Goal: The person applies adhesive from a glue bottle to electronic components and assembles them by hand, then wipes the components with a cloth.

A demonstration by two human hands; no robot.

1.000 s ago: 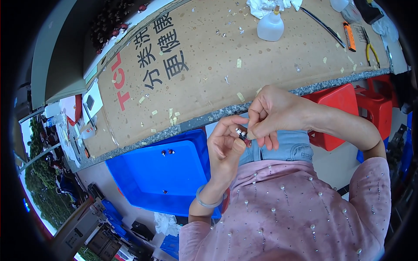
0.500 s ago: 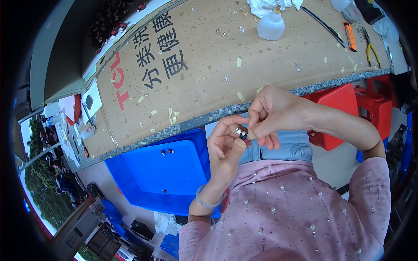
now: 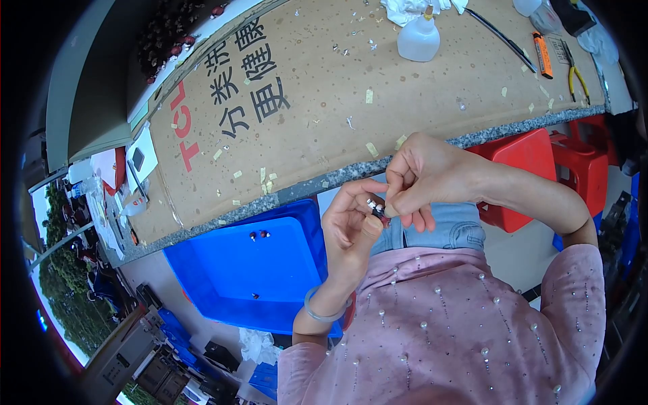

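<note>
My left hand [image 3: 347, 229] is closed, pinching a small figurine-like piece [image 3: 377, 210] in white, black and dark red between thumb and fingers, just off the table's front edge. My right hand [image 3: 432, 177] meets it from the right, its thumb and forefinger pressed together at the piece. Whether a fine part sits between those right fingertips is too small to tell. Below and left of the hands, a blue plastic bin [image 3: 233, 277] holds a few small dark red pieces [image 3: 254, 235].
Stained cardboard [image 3: 310, 115] with yellowish scraps covers the stone-edged table. Toward its far right are a white squeeze bottle [image 3: 418, 40], a black pen [image 3: 503, 40], an orange box [image 3: 542, 55] and yellow-handled pliers [image 3: 578, 82]. Dark red pieces [image 3: 177, 50] heap far left; red stools [image 3: 516, 165] stand right.
Both hands keep nearly the same pose around the small piece. The view has shifted very slightly; nothing has visibly been taken up or let go.
</note>
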